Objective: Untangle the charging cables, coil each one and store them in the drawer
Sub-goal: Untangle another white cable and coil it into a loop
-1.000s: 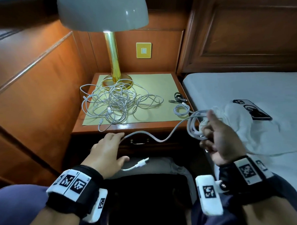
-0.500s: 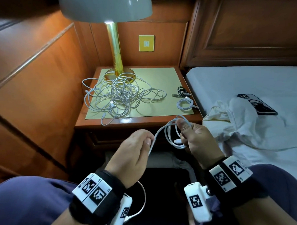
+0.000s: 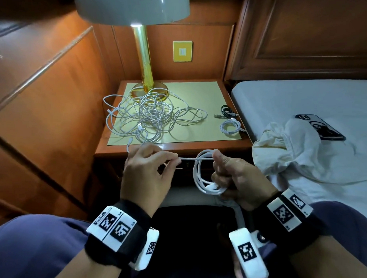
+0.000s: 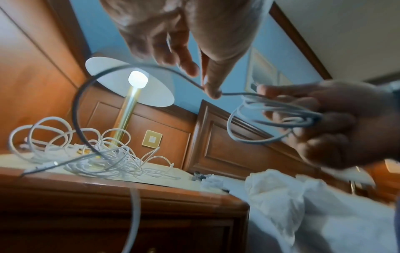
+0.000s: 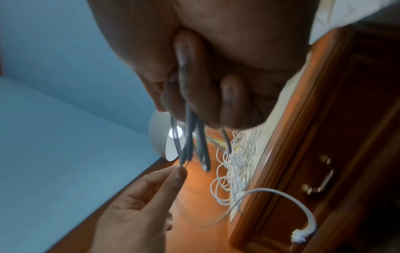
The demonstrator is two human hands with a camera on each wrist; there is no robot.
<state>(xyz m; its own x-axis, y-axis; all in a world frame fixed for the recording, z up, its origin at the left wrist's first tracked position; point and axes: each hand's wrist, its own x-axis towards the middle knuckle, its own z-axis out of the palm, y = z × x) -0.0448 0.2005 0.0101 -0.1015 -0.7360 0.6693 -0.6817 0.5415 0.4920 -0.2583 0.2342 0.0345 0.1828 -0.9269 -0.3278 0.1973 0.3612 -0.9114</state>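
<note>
My right hand (image 3: 227, 174) grips several loops of a white cable coil (image 3: 200, 175) in front of the nightstand; its fingers (image 5: 194, 82) curl round the strands (image 4: 277, 118). My left hand (image 3: 150, 171) pinches the loose run of that same cable (image 3: 185, 159) between thumb and fingertips (image 4: 213, 90), just left of the coil. The free plug end (image 5: 299, 235) dangles by the closed drawer's metal handle (image 5: 320, 181). A tangled pile of white cables (image 3: 150, 117) lies on the nightstand top, and two small coiled cables, one white (image 3: 230, 126) and one dark (image 3: 226, 111), lie at its right edge.
A brass lamp (image 3: 143, 57) stands at the back of the nightstand (image 3: 178, 147). The bed (image 3: 302, 105) is on the right with a crumpled white cloth (image 3: 293, 153) and a phone (image 3: 319, 130). Wood panelling closes the left side.
Both hands have come together in front of the nightstand. The left hand moved from the drawer front to pinching the cable beside the coil, which has gained loops in the right hand.
</note>
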